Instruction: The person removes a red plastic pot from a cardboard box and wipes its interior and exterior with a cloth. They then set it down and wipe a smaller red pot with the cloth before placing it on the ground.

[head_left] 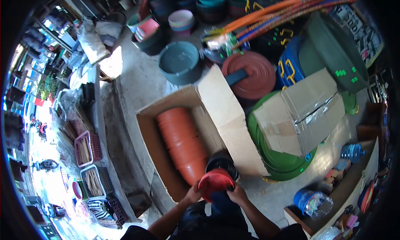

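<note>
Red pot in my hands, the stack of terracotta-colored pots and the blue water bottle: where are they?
Red pot (212, 180), head view, upper part as pictured.
Stack of terracotta-colored pots (180, 140), head view, side of the stack, around mid-length.
Blue water bottle (352, 153), head view, middle of the body.

A grey tub (179, 60) sits at eleven o'clock, a red lid (259, 75) at two; baskets (96, 151) at eight hold what look like sticks (84, 151).
</note>
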`<action>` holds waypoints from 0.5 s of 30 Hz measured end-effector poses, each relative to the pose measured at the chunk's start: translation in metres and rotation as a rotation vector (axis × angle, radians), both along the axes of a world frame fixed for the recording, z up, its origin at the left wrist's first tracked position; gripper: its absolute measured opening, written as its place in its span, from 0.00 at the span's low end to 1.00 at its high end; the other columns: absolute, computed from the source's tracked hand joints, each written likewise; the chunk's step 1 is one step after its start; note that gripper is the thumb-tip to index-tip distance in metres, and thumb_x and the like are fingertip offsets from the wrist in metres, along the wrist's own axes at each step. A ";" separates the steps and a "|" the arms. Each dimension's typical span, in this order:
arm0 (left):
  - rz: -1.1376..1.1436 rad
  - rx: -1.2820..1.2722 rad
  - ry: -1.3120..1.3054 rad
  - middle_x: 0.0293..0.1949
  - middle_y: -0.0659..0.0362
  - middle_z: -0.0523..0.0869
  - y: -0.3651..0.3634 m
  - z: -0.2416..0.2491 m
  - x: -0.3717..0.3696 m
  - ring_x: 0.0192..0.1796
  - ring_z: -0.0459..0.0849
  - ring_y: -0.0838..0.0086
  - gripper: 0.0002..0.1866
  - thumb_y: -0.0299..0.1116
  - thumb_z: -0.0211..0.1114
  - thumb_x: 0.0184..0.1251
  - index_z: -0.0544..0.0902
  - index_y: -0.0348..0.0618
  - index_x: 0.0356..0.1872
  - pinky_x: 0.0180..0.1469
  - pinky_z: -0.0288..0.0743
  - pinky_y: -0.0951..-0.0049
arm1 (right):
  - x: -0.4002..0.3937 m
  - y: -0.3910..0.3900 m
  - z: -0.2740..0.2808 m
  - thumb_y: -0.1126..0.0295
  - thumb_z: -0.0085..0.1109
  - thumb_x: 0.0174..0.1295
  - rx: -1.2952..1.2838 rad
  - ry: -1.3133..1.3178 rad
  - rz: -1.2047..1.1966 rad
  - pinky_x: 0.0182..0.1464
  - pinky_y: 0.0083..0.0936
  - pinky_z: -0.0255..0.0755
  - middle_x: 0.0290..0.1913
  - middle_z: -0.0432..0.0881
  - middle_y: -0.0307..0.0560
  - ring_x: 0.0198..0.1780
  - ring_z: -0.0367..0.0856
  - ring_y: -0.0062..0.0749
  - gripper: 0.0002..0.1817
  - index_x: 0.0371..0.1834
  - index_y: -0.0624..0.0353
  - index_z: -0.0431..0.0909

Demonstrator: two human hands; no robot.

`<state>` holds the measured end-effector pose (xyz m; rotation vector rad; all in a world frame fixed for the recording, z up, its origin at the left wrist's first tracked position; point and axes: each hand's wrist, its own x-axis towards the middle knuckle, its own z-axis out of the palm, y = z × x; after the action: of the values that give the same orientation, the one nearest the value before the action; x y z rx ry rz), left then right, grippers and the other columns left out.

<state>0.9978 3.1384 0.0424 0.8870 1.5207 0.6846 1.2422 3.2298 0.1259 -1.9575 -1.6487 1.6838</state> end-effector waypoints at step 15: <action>0.460 0.239 -0.026 0.60 0.48 0.75 -0.186 0.097 -0.087 0.65 0.73 0.66 0.33 0.24 0.62 0.62 0.60 0.36 0.69 0.68 0.67 0.65 | -0.141 -0.083 0.094 0.52 0.66 0.54 0.118 -0.054 0.665 0.55 0.38 0.75 0.48 0.84 0.60 0.51 0.83 0.51 0.29 0.55 0.57 0.78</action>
<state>0.9111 2.9524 0.1394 0.7004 1.6580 1.2271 1.1014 3.1464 0.2201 -1.4949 -2.5490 1.6440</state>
